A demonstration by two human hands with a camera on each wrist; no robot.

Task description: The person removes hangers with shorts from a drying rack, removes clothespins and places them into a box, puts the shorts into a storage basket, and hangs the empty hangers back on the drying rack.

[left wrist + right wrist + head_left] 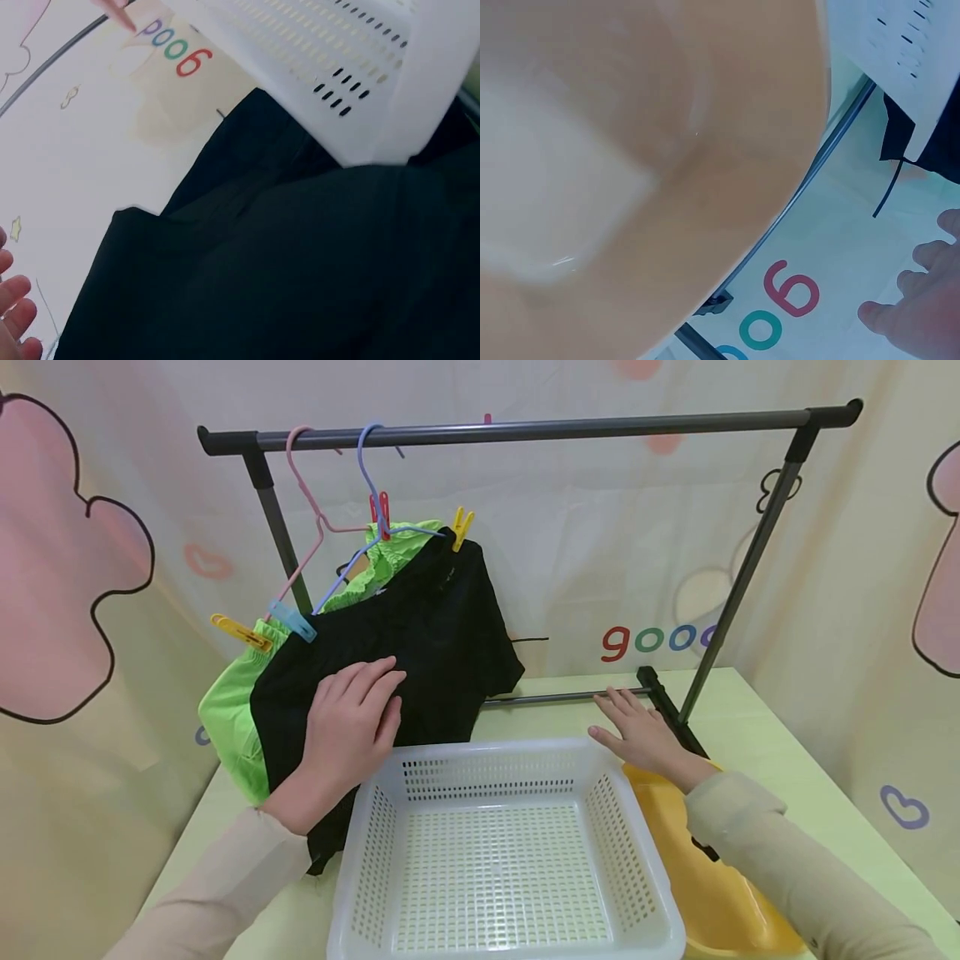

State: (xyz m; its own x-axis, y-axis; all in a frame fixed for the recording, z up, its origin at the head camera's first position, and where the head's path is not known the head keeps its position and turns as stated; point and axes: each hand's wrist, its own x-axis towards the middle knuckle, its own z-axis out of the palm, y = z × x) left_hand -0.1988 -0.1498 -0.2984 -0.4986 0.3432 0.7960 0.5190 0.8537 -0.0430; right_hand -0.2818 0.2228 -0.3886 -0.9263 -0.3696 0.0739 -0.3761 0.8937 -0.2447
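Observation:
Black shorts (pixel 420 635) hang from a blue-violet hanger (pixel 365 468), held at the waistband by a blue clothespin (pixel 292 621) and a yellow clothespin (pixel 462 529). My left hand (pixel 348 718) is at the front of them, fingers relaxed and slightly bent, gripping nothing. The dark cloth fills much of the left wrist view. Over the far rim of a yellow basin (pixel 701 893), my right hand (pixel 637 731) reaches forward, fingers spread and holding nothing. Between both forearms stands a white perforated basket (pixel 491 752), its grid floor showing.
Bright green shorts (pixel 236 727) hang behind on a pink hanger (pixel 306 485), with a yellow clothespin (pixel 242 632) and a red one (pixel 380 514). A dark metal rack (pixel 562 429) spans the pale table (pixel 795 760). A printed curtain closes off the back.

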